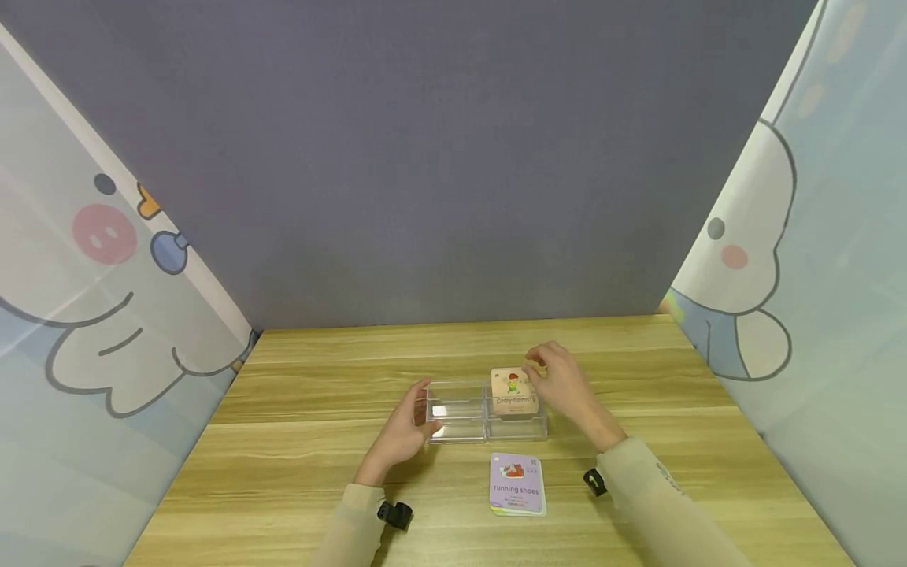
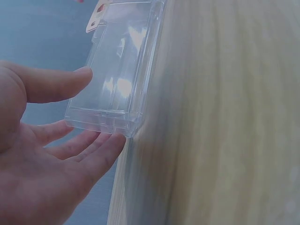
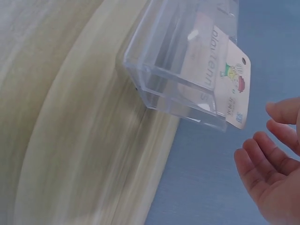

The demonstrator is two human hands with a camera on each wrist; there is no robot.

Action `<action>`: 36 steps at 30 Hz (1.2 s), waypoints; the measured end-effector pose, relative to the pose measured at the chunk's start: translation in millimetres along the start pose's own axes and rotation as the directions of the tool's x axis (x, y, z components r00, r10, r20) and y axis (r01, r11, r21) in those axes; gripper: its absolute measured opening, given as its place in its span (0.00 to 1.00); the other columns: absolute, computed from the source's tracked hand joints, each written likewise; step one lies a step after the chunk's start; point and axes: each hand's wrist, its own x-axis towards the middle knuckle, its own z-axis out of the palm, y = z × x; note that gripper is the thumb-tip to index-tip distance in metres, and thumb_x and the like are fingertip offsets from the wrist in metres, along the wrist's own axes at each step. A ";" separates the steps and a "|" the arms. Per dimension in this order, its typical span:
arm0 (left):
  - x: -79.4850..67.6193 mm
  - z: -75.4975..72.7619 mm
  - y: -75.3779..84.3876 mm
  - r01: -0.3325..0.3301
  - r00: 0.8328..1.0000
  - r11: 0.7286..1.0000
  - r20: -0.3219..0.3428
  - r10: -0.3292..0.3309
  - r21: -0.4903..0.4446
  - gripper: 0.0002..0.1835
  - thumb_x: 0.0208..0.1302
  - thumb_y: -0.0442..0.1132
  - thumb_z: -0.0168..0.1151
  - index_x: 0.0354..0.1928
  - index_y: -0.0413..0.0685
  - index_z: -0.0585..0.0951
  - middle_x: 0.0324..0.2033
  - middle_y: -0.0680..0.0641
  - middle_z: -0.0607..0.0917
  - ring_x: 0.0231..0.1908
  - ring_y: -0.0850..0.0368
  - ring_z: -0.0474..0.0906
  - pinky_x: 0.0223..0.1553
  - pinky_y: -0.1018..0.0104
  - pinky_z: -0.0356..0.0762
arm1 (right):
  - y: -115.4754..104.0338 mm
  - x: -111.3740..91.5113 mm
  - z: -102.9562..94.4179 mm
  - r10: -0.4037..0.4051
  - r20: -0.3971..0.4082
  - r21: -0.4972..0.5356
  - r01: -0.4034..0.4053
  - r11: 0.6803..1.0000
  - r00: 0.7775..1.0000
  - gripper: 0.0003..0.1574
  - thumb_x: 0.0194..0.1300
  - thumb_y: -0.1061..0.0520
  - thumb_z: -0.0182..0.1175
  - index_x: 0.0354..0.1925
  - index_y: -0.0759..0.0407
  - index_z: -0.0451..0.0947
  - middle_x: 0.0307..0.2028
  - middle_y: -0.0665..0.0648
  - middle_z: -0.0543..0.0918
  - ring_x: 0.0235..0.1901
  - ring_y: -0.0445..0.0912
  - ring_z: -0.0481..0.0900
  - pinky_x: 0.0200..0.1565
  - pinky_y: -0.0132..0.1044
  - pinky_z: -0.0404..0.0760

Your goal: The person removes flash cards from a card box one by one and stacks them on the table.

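Note:
A clear plastic card box (image 1: 457, 413) with two side-by-side compartments stands on the table. My left hand (image 1: 402, 429) holds its left end, the fingers against the end wall and the thumb at the front; the left wrist view shows these fingertips (image 2: 117, 140) on the plastic. A stack of cards topped by "play tennis" (image 1: 513, 386) leans in the right compartment, its top edge above the box. Beside that stack is my right hand (image 1: 563, 386), loosely curved and holding nothing; the right wrist view shows its fingers (image 3: 267, 154) apart from the cards (image 3: 234, 84).
In front of the box, a small pile of cards topped by a purple "running shoes" card (image 1: 517, 482) lies on the wooden table (image 1: 298, 472). A grey panel (image 1: 453, 157) rises behind the table, and cartoon-printed curtains (image 1: 836, 197) flank both sides.

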 end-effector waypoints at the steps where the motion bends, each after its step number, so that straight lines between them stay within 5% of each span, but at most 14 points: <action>1: -0.3 0.1 0.2 -0.001 1.000 1.000 0.001 0.001 0.000 0.43 0.69 0.32 0.65 0.79 0.39 0.53 0.69 0.28 0.65 0.69 0.29 0.63 0.68 0.37 0.65 | 0.8 0.0 0.9 -0.001 0.003 -0.003 0.001 1.000 1.000 0.15 0.66 0.59 0.69 0.48 0.66 0.82 0.43 0.59 0.83 0.44 0.54 0.80 0.45 0.49 0.83; 36: -0.2 2.2 -1.4 -0.023 1.000 1.000 -0.002 0.023 0.014 0.43 0.69 0.32 0.66 0.78 0.38 0.54 0.69 0.28 0.65 0.68 0.28 0.63 0.67 0.34 0.65 | 11.3 -9.0 14.8 0.001 0.049 -0.031 0.000 1.000 0.999 0.19 0.60 0.65 0.72 0.50 0.68 0.82 0.47 0.60 0.81 0.50 0.56 0.79 0.52 0.51 0.83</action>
